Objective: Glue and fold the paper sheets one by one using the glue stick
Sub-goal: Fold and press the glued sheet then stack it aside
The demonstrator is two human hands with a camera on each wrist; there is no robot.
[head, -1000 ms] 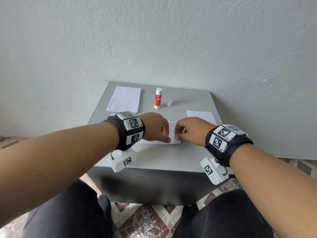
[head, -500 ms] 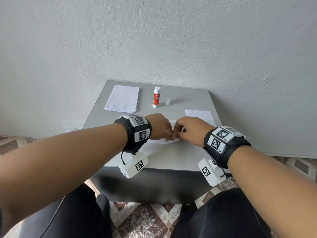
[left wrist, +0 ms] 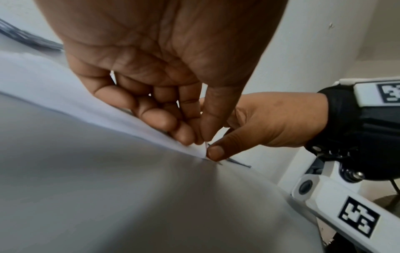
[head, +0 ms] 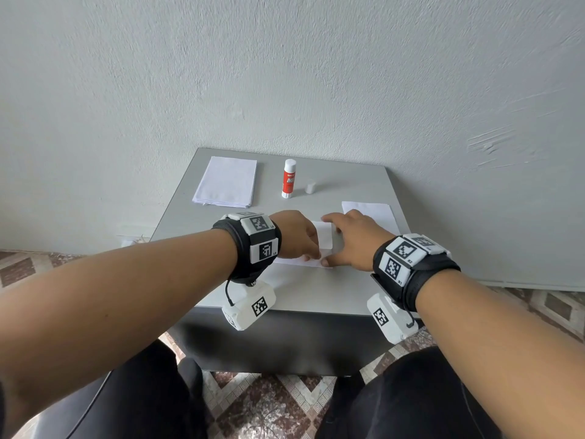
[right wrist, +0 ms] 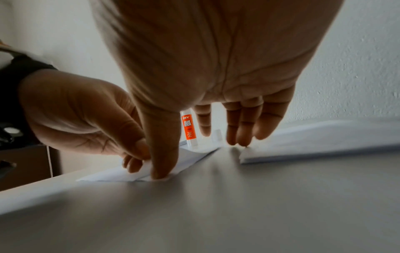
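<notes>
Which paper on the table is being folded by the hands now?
The middle sheet, between the left hand and right hand. The back-left stack and right-side sheet lie flat, untouched.

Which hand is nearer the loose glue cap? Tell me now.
Right. The right hand stretches its fingers just in front of the glue cap; the left hand sits farther back and left, pinching the folded sheet.

A rough pale wall (head: 285, 74) rises behind the small grey bench (head: 348, 191) — patterned brown tile floor (head: 269, 403) below.
</notes>
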